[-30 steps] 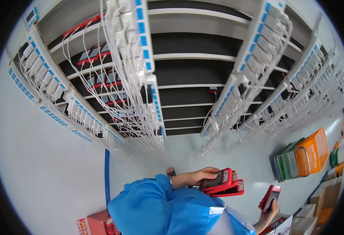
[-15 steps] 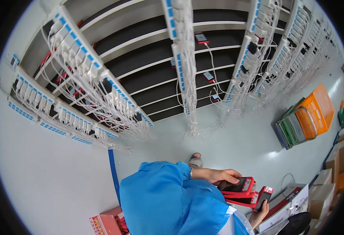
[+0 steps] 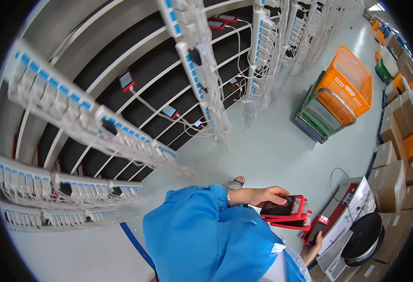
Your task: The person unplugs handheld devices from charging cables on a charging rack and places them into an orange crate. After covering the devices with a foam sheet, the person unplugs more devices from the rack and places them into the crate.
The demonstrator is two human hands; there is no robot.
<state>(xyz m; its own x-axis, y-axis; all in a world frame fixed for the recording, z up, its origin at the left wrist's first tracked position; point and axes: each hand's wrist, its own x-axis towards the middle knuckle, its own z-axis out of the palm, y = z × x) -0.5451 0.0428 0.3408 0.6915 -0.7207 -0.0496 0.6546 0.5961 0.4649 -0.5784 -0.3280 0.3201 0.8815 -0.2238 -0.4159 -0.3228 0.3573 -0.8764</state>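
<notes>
My left hand (image 3: 265,196) is closed on a stack of red-cased phones (image 3: 288,207), its thumb pressed on the dark screen of the top one. White labels show on the phones' ends. At the lower right, my right hand (image 3: 313,248) grips another red-cased phone (image 3: 317,229), tilted, dark screen up, just beside the stack. Its fingers are partly hidden behind the phone. Both hands are in front of my blue smock (image 3: 192,230).
Black-lined shelves (image 3: 154,70) carry white charger strips (image 3: 70,91), hanging white cables and a few red-cased phones (image 3: 127,81). An orange basket (image 3: 349,80) sits on green crates (image 3: 321,110) on the floor. Cardboard boxes (image 3: 388,188) and a black round stool (image 3: 362,238) stand at the right.
My view has turned to the right, so the shelves and orange basket sit further left. Both hands keep hold of their phones, the stack now slightly higher in view.
</notes>
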